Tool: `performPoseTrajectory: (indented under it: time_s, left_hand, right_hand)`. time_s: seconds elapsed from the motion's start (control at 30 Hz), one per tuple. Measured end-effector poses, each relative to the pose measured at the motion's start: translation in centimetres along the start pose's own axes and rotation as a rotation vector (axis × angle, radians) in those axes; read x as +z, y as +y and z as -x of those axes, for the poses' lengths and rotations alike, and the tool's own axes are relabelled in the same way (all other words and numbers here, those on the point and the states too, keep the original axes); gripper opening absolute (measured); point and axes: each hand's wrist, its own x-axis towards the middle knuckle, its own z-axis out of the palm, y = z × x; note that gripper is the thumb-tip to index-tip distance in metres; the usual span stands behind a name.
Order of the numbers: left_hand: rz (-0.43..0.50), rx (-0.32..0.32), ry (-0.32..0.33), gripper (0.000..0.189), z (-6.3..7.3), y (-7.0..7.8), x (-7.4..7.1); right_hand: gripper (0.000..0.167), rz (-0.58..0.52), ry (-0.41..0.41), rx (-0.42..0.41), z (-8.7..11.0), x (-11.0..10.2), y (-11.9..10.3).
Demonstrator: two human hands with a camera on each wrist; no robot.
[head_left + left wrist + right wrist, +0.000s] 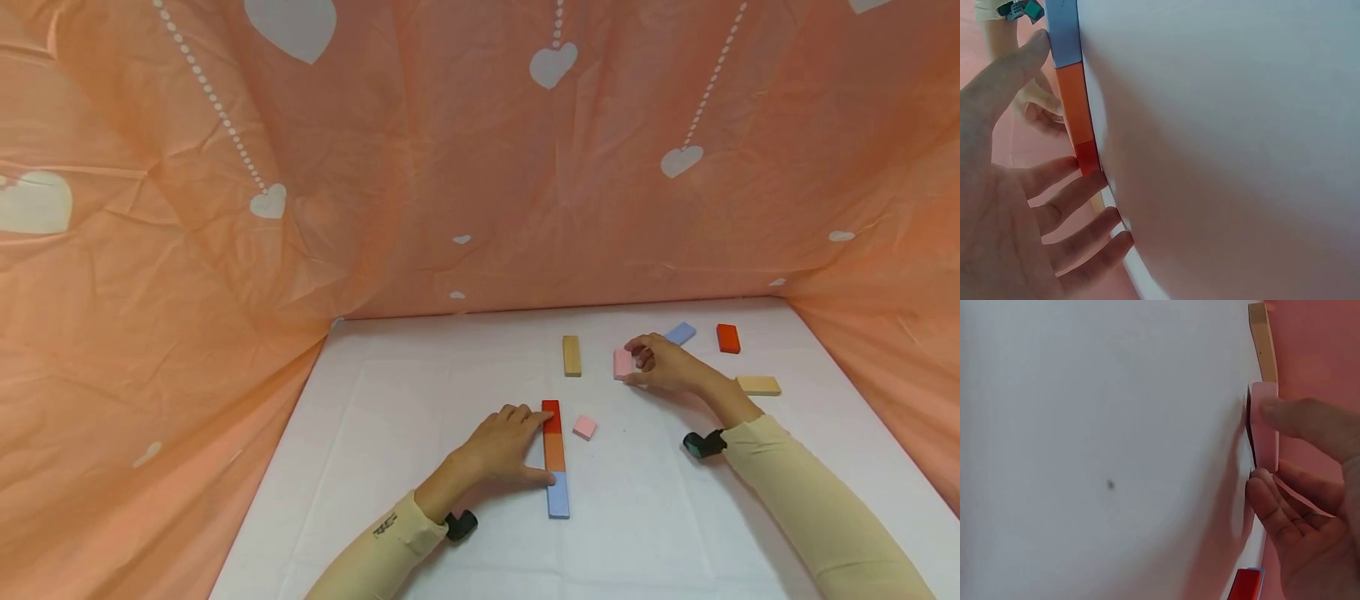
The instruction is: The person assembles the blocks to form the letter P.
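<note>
Red [551, 408], orange [554, 454] and blue [558, 500] blocks lie end to end in a straight row on the white tabletop. My left hand [501, 450] spreads along the row's left side, its thumb touching the blue block and its index finger the red one. In the left wrist view its fingers are extended. Farther back, my right hand [667, 367] pinches a pink rectangular block [1265, 440] by its two ends, between thumb and fingertips. A small pink block [585, 427] sits just right of the row.
Behind the row stands a natural wood block [572, 357]. Around the right hand are a blue block [681, 333], a red block [728, 338] and another wood block [758, 386]. An orange cloth [480, 167] with white hearts hangs behind the table.
</note>
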Motion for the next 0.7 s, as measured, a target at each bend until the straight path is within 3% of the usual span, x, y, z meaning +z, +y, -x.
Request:
performPoseTrajectory:
  time_s: [0.5, 0.7]
  left_hand:
    - [0.014, -0.004, -0.006, 0.092, 0.0, 0.0, 0.2]
    - [0.012, 0.003, -0.001, 0.090, 0.0, -0.1, 0.3]
  right_hand:
    - [0.061, 0.023, 0.061, -0.038, -0.4, 2.5, -2.5]
    - [0.062, 0.011, 0.068, -0.090, -0.7, 3.3, -3.6]
